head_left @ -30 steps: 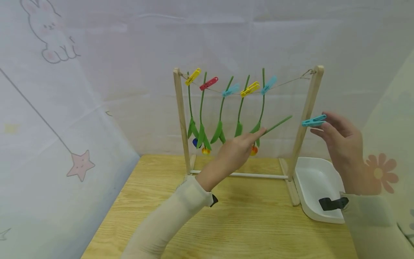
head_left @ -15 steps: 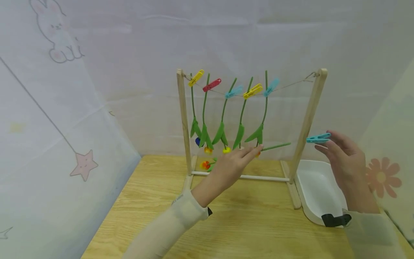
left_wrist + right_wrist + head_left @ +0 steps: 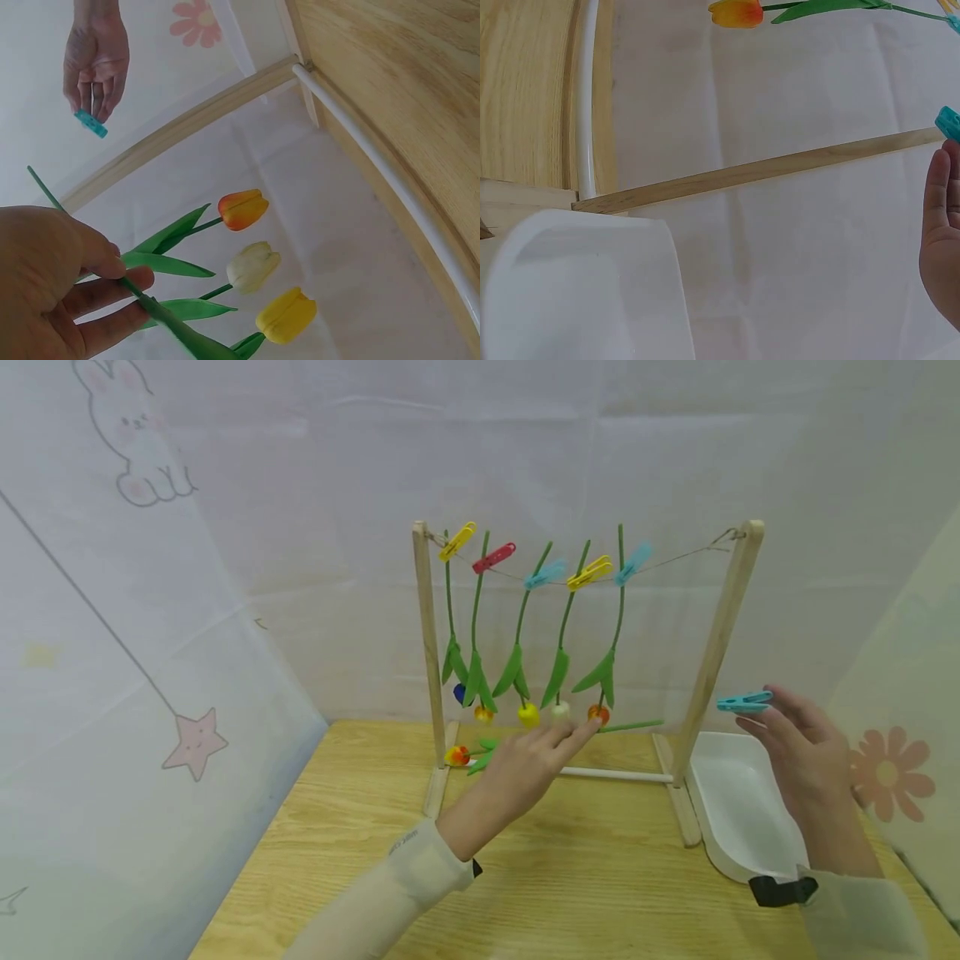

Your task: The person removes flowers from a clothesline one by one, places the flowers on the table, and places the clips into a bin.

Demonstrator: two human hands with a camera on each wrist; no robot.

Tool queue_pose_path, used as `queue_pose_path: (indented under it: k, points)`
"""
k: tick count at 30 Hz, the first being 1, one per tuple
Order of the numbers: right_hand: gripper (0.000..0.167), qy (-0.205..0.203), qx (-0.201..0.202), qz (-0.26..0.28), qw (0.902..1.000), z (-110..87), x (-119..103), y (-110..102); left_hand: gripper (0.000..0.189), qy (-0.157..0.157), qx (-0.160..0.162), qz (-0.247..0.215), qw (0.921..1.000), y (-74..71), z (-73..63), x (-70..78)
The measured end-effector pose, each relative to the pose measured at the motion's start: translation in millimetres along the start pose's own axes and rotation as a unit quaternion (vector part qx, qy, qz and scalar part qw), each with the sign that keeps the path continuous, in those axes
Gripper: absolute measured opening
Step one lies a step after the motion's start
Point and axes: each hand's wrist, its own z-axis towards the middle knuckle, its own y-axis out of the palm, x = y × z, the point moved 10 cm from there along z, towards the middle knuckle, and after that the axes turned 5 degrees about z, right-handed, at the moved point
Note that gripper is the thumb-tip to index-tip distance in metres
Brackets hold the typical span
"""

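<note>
My left hand [image 3: 521, 768] pinches the green stem [image 3: 633, 726] of an artificial tulip, which lies nearly level in front of the rack. Its orange-yellow bloom [image 3: 457, 756] points left, and the hand hides the middle of the stem. Right of the rack, my right hand [image 3: 808, 758] pinches a light blue clothespin [image 3: 744, 702] between thumb and fingers. Several tulips hang head-down from a string, such as one with an orange bloom [image 3: 243, 209] and one with a white bloom [image 3: 253, 268]. Yellow, red and blue clothespins, including a red clothespin [image 3: 494, 558], clip their stems.
The string spans two wooden posts [image 3: 720, 643], joined low down by a white rod [image 3: 622, 773]. A white plastic bin [image 3: 716, 827] stands beside the rack's right foot on the wooden table [image 3: 585, 877]. Patterned cloth [image 3: 337, 568] encloses the back and sides.
Both hands have come down. The tulip in my left hand has swung from a slant to nearly level, bringing its bloom into sight at the left. The blue clothespin stays pinched.
</note>
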Motion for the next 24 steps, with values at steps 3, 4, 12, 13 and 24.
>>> queue_pose_path:
  k: [3,4,12,13,24]
  points:
    - [0.038,0.001,0.007,0.004,1.0,-4.3,1.2,-4.5,0.061,-0.005,-0.006,0.011,0.9999,3.5,-4.7,0.6]
    - [0.037,0.001,0.014,-0.004,0.9999,-5.8,1.5,-6.8,0.061,-0.007,-0.009,0.013,0.9999,4.4,-6.1,0.7]
    - [0.038,0.013,0.025,-0.015,0.9995,-18.8,7.4,-20.1,0.064,-0.01,-0.047,0.034,0.9983,15.7,-17.4,2.4]
    - [0.038,0.013,0.028,-0.017,0.9994,-20.5,7.9,-22.1,0.064,-0.01,-0.051,0.041,0.9978,17.2,-18.9,2.7]
    - [0.04,0.023,0.041,-0.016,0.9987,-33.9,13.0,-41.6,0.07,0.001,-0.085,0.074,0.9936,33.7,-35.3,5.8]
